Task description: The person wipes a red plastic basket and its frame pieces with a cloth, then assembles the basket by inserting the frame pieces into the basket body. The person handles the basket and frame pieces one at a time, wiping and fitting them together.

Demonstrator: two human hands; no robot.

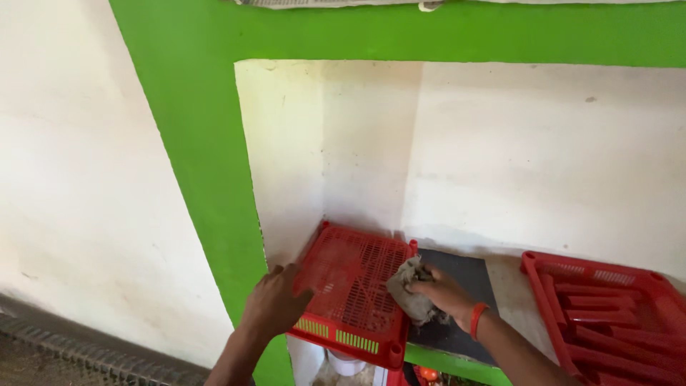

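A red slatted plastic rack shelf (350, 275) lies tilted in a white wall niche. My left hand (274, 302) grips its near left edge. My right hand (443, 293), with a red band on the wrist, presses a crumpled grey cloth (411, 294) against the shelf's right side. Beneath the cloth and hand lies a dark slab (464, 275) on the niche ledge.
A second red plastic rack part (607, 307) lies at the right of the niche ledge. Green painted border (207, 179) frames the niche. Below the ledge a white container (346, 363) and small red items show. A dark grate (86, 347) runs along the floor at left.
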